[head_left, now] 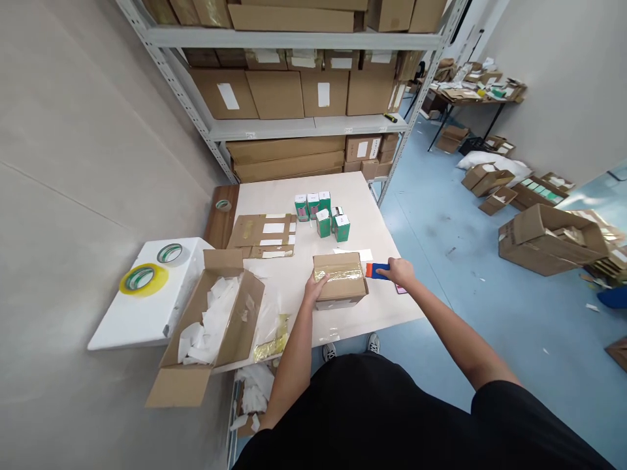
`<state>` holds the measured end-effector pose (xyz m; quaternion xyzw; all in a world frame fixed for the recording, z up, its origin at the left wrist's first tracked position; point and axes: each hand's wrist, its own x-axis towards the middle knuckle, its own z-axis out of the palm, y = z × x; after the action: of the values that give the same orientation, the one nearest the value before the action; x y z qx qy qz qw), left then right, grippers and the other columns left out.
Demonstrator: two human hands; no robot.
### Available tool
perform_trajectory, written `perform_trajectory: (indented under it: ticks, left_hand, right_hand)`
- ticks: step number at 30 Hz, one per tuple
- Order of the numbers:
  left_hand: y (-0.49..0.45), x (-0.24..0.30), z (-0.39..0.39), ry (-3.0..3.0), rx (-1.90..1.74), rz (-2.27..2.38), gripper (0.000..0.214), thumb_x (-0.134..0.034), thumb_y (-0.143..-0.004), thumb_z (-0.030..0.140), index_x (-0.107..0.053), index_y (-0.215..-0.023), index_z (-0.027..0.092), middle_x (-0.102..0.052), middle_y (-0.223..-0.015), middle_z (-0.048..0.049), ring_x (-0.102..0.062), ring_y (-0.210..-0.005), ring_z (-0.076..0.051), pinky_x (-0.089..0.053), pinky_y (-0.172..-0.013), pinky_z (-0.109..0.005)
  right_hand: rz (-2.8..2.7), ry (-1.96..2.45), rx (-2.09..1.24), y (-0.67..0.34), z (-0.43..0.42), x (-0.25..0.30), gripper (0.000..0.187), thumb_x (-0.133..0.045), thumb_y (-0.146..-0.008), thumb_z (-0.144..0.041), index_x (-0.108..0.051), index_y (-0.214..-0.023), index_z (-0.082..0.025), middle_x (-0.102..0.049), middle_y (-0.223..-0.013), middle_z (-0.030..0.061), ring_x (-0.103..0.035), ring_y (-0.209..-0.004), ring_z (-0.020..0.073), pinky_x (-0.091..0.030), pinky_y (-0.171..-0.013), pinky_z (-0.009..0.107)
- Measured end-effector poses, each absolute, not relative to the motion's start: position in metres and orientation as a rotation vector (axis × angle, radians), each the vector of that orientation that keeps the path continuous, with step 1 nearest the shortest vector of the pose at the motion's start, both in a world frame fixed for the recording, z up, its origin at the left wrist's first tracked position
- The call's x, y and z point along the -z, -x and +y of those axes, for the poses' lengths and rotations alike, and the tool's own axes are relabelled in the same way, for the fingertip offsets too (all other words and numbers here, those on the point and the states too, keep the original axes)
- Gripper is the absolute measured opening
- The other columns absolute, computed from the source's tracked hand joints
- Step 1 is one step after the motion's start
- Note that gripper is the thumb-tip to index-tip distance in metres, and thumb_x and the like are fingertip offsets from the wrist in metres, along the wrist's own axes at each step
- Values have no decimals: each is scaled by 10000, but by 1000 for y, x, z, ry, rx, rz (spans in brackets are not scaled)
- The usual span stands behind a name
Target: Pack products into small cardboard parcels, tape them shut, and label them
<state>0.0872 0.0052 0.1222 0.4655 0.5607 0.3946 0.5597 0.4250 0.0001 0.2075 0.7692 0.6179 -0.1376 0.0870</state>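
A small cardboard box, taped across its top with shiny clear tape, sits near the front of the pale table. My left hand grips its left side, thumb on the top near the tape. Just right of the box, my right hand is closed around a flat blue tool with an orange end. That orange end points left and is close to the box's right side; I cannot tell whether it touches. White paper lies behind the box, and a phone-like pink-edged object is partly under my right hand.
Several small green-and-white boxes and flattened cardboard lie farther back on the table. An open carton with white paper stands left, beside tape rolls. A loaded shelf rack rises behind; cartons stand on the right floor.
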Motion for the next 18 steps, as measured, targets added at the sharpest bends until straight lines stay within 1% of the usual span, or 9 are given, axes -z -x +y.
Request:
perform_trajectory:
  ticks: [3,4,6,8,10,12,14,16,18]
  left_hand:
    - [-75,-114,3,-1037,-922,1348,660,-804,-801,565,-656,-1341,216,-752,-1255,-120,-699,-1189,-296,-522,-1069,-419]
    - [-72,-111,3,-1005,-915,1364,645,-811,-791,570,-672,-1307,208,-756,-1242,-125,-708,-1171,-297,-533,-1057,-419]
    - [-68,-105,5,-984,-900,1365,620,-809,-796,568,-678,-1284,208,-753,-1248,-127,-714,-1165,-290,-541,-1049,-407]
    - [-70,-103,8,-1006,-897,1377,608,-808,-805,552,-669,-1297,223,-748,-1266,-117,-703,-1194,-286,-530,-1065,-404]
    - [-75,-104,11,-1024,-898,1389,603,-808,-813,540,-660,-1311,235,-742,-1284,-108,-689,-1221,-287,-516,-1085,-411]
    - [-78,-105,13,-1021,-904,1383,606,-803,-821,538,-653,-1324,234,-733,-1306,-109,-682,-1234,-288,-508,-1096,-413]
    - [-78,-106,13,-1011,-905,1370,619,-804,-825,538,-646,-1337,228,-723,-1325,-119,-677,-1243,-289,-505,-1102,-410]
    - [-76,-106,13,-1013,-903,1379,636,-809,-819,542,-642,-1343,222,-716,-1334,-127,-669,-1259,-291,-501,-1109,-409]
    - [-75,-106,12,-1019,-897,1391,648,-807,-817,557,-640,-1343,218,-713,-1339,-130,-666,-1264,-292,-502,-1109,-409]
  right_hand:
    - [1751,-2252,446,-443,-14,-197,378,-744,-895,-448,-717,-1084,-122,-748,-1095,207,-700,-1076,310,-450,-839,318]
    - [1716,-2263,494,-449,-23,-190,378,-767,-874,-446,-718,-1081,-134,-752,-1092,196,-701,-1075,307,-452,-835,313]
    - [1648,-2401,490,-458,-44,-170,414,-698,-922,-511,-694,-1128,-151,-757,-1092,180,-708,-1063,303,-456,-819,313]
    - [1525,-2606,518,-456,-62,-146,474,-525,-1013,-572,-652,-1188,-150,-754,-1094,177,-724,-1016,288,-460,-784,307]
    - [1497,-2719,565,-444,-73,-122,476,-364,-1080,-509,-611,-1247,-138,-746,-1122,178,-724,-1018,270,-461,-783,302]
    - [1531,-2709,623,-428,-77,-100,380,-364,-1083,-373,-588,-1285,-142,-723,-1212,178,-700,-1111,260,-461,-843,301]
    - [1507,-2709,649,-415,-78,-83,350,-363,-1069,-284,-578,-1306,-142,-687,-1302,184,-664,-1202,260,-452,-926,319]
    - [1409,-2709,728,-407,-78,-70,361,-354,-1060,-249,-574,-1323,-136,-687,-1303,188,-660,-1214,265,-444,-979,344]
    - [1295,-2686,867,-406,-81,-62,365,-371,-1048,-243,-584,-1323,-131,-713,-1247,191,-680,-1179,274,-459,-971,357]
